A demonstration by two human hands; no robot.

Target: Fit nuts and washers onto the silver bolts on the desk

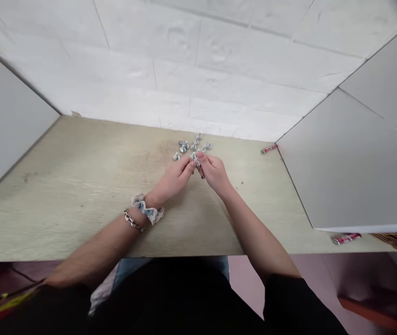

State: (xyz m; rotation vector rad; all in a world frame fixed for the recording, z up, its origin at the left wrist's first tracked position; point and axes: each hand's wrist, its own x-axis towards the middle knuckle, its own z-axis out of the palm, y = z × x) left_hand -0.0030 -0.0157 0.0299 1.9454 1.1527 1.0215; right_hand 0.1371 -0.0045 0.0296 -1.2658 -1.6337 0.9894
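Observation:
Several small silvery metal pieces, which look like screws or bolts [183, 148], lie in a loose group on the pale wooden tabletop [108, 186] near the back wall. My left hand [175, 177] and my right hand [215, 173] meet just in front of the group. Between their fingertips is a small metal piece [197, 164], pinched from both sides. Its exact shape is partly hidden by the fingers. A single metal piece [176, 157] stands apart, just beyond my left hand.
A white brick wall [170, 65] rises behind the tabletop, with grey panels at left [6, 116] and right [352, 163]. One red cylinder [269, 149] lies by the right panel's back corner, another [347, 238] near the front right edge.

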